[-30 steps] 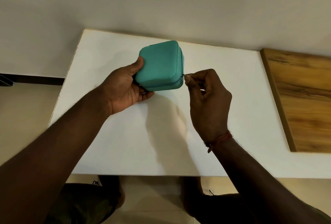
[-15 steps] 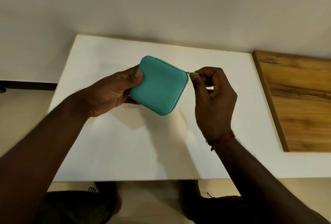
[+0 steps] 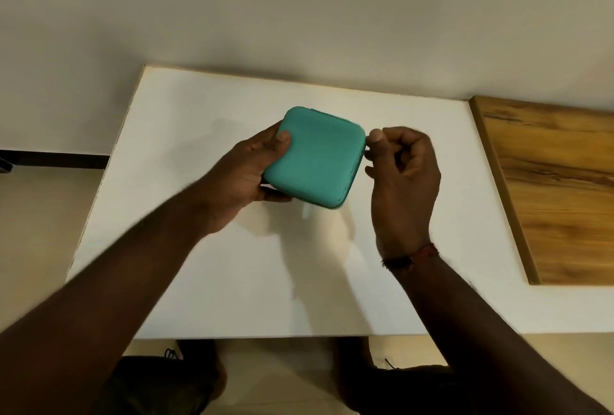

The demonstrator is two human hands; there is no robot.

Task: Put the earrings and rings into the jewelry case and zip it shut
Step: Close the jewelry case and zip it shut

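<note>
I see the case (image 3: pixel 317 157) held above the middle of the desk (image 3: pixel 206 275), between my 2 hands; a board (image 3: pixel 558 188) lies at the right edge.

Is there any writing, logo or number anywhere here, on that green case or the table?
None can be read. The teal case, held in the left hand, shows a plain face with no print. The white table and the wooden board are bare of text. The right hand is blurred.

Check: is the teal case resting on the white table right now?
No, the left hand holds the teal case up off the white table, tilted, its shadow falling on the surface below.
</note>
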